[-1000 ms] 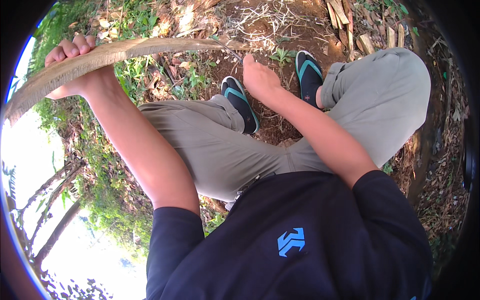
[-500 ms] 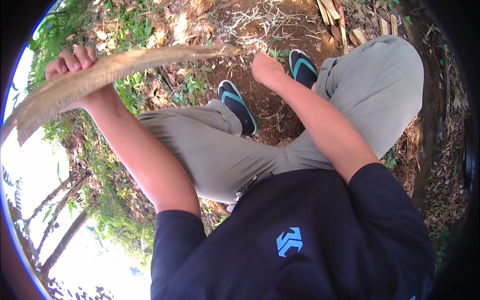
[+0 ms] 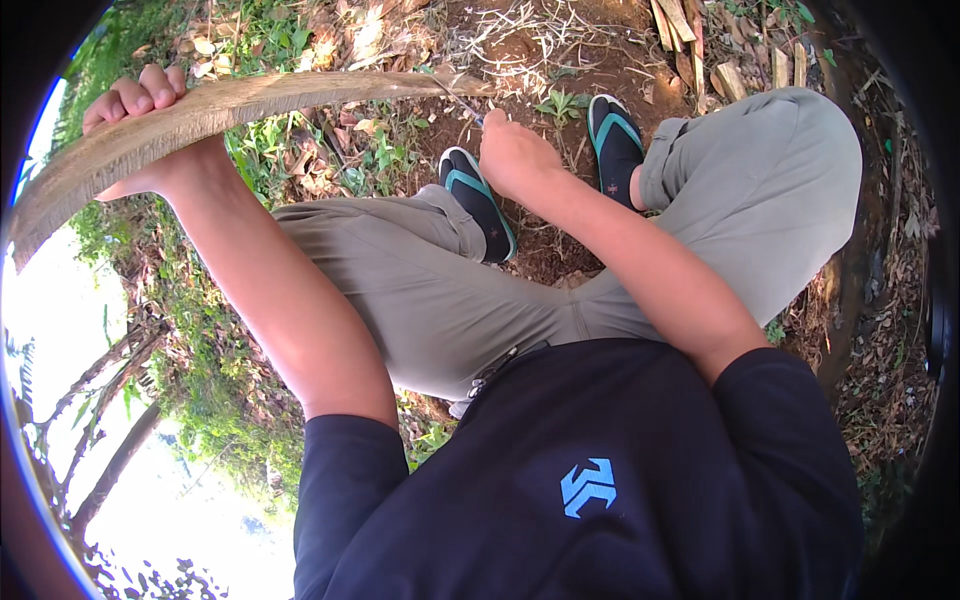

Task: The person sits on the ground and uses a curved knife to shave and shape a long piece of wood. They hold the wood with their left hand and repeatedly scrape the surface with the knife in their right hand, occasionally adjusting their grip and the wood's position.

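My left hand [image 3: 135,105] grips a long piece of rough pale-brown wood [image 3: 240,108], with the fingers curled over its far edge and the wrist beneath it. In the picture the wood bends like a bow, its narrow end lying near my right hand [image 3: 518,158]. My right hand is closed, and a thin, dark, blade-like tool [image 3: 460,100] sticks out of it toward the narrow end of the wood. Whether the tool touches the wood I cannot tell. Most of its handle is hidden in my fist.
Below my hands are my feet in black and teal flip-flops [image 3: 475,195] on brown soil. Split wood pieces [image 3: 730,80] lie at the far right. Pale shavings [image 3: 530,40] are scattered ahead, a small green plant [image 3: 562,105] grows nearby, and leaf litter and grass spread leftward.
My right hand has shifted left and slightly nearer, and the thin tool now shows clearly at the wood's narrow end. My left hand and the wood have moved slightly farther away.
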Action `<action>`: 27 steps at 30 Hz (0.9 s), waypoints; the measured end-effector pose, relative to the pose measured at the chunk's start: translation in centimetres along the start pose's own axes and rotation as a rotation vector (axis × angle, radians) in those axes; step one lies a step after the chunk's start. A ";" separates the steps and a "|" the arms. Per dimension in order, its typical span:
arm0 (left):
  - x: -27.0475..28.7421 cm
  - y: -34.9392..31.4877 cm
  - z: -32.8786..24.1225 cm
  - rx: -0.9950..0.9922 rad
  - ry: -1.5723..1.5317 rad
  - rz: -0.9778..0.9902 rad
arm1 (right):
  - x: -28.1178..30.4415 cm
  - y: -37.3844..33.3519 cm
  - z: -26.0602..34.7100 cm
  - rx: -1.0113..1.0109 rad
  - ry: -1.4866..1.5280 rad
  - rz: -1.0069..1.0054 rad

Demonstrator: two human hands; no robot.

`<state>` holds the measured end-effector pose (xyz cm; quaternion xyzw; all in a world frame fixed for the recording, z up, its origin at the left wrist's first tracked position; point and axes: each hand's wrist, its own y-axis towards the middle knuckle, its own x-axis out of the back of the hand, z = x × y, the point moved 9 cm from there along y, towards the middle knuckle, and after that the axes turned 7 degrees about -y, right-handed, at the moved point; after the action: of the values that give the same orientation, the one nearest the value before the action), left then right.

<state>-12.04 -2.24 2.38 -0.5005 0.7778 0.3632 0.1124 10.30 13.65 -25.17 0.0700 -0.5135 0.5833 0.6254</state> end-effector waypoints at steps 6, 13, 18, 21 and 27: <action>0.0 0.3 0.2 0.022 0.018 0.011 | 0.6 -0.5 0.2 -0.081 0.047 0.101; 1.1 0.0 0.0 -0.007 0.040 -0.107 | 0.7 0.2 0.5 -0.078 -0.010 0.139; -0.9 0.0 0.8 0.051 -0.020 0.008 | 0.9 2.3 0.7 -0.091 0.021 0.075; -2.5 0.0 1.3 0.115 -0.106 0.077 | 0.8 5.2 2.0 -0.023 -0.043 0.027; -1.2 0.0 0.5 0.052 -0.029 0.063 | -0.4 4.2 -4.6 -0.197 -0.043 0.068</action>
<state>-11.55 -1.04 2.66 -0.4673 0.8006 0.3536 0.1252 9.56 17.80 -29.74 0.0033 -0.5839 0.5492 0.5979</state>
